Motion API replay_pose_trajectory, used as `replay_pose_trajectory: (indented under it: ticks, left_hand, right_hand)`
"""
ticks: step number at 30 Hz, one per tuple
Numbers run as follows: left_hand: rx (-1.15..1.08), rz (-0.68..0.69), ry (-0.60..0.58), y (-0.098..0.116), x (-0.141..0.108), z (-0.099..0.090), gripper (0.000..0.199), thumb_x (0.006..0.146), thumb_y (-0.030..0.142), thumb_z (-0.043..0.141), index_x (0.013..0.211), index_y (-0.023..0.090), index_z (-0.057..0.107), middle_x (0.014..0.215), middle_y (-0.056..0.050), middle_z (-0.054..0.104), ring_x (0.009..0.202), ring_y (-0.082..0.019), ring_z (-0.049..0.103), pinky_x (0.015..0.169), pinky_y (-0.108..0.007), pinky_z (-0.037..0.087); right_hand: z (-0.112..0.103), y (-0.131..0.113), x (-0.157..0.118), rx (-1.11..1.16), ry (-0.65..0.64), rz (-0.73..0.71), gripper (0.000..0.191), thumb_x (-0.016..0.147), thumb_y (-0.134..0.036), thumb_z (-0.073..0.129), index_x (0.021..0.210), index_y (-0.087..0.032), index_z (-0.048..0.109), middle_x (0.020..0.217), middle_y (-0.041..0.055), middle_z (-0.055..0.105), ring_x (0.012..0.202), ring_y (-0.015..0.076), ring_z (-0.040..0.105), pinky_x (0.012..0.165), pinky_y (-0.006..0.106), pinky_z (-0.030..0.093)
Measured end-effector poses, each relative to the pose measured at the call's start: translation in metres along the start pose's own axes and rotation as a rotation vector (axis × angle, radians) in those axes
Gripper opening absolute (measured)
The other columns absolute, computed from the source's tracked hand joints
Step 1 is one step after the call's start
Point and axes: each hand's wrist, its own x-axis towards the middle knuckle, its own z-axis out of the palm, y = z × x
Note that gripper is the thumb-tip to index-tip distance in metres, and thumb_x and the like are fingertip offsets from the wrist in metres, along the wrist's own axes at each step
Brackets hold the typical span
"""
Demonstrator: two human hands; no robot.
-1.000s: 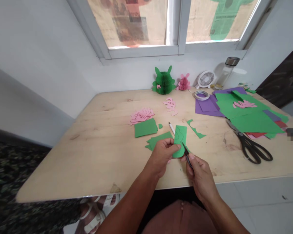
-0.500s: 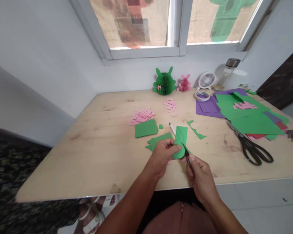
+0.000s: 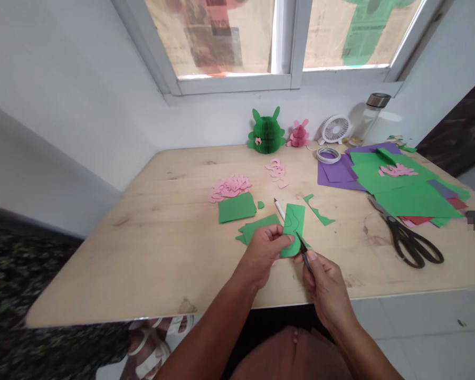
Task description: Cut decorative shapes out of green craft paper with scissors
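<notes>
My left hand (image 3: 266,250) pinches a green paper piece (image 3: 294,217) between thumb and fingers; a curved outline is drawn on it and its near end is rounded. My right hand (image 3: 323,277) is closed on small dark scissors (image 3: 303,249), whose blades meet the paper's right edge. Their handles are mostly hidden by my fingers. Under and beside my left hand lie green paper pieces (image 3: 257,224). Just beyond the held paper rests a white pen (image 3: 279,209), and a green offcut (image 3: 319,212) lies to its right.
Large black-handled scissors (image 3: 406,235) lie at right, near stacked coloured sheets (image 3: 404,195). Pink cutouts (image 3: 233,187) sit beside a green paper stack (image 3: 237,207). Along the wall stand a green paper figure (image 3: 266,134), a pink one (image 3: 299,135), a small fan (image 3: 335,129) and a bottle (image 3: 366,124).
The scissors and green paper have shifted very slightly in my hands. Everything else on the table stays where it was.
</notes>
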Motion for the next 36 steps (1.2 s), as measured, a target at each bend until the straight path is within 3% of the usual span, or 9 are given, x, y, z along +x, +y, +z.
replay_pose_trajectory:
  ticks: [9, 23, 36]
  left_hand:
    - [-0.12, -0.001, -0.068, 0.0043, 0.001, 0.0032, 0.016, 0.059, 0.027, 0.071, 0.063, 0.015, 0.061, 0.058, 0.0, 0.061, 0.053, -0.012, 0.053, 0.058, -0.026, 0.043]
    - [-0.134, -0.001, -0.052, 0.0041, 0.0036, 0.0016, 0.019, 0.059, 0.028, 0.074, 0.063, 0.015, 0.06, 0.06, -0.001, 0.061, 0.054, -0.012, 0.054, 0.06, -0.027, 0.045]
    - [-0.116, -0.003, -0.032, 0.0072, 0.0015, 0.001, 0.017, 0.059, 0.025, 0.074, 0.062, 0.014, 0.061, 0.059, 0.001, 0.061, 0.054, -0.011, 0.055, 0.063, -0.027, 0.046]
  right_hand:
    - [-0.0024, -0.004, 0.0019, -0.022, 0.023, 0.002, 0.041, 0.078, -0.055, 0.062, 0.072, -0.015, 0.065, 0.042, -0.0091, 0.03, 0.042, 0.0078, 0.018, 0.041, 0.024, 0.01]
    - [-0.0029, -0.0031, 0.0037, -0.041, 0.018, 0.001, 0.043, 0.076, -0.057, 0.063, 0.066, -0.015, 0.065, 0.042, -0.0088, 0.03, 0.041, 0.0073, 0.019, 0.041, 0.024, 0.011]
    - [-0.0049, -0.0012, 0.0039, -0.022, -0.004, 0.014, 0.04, 0.077, -0.054, 0.064, 0.071, -0.015, 0.064, 0.043, -0.0099, 0.027, 0.042, 0.0076, 0.016, 0.041, 0.024, 0.009]
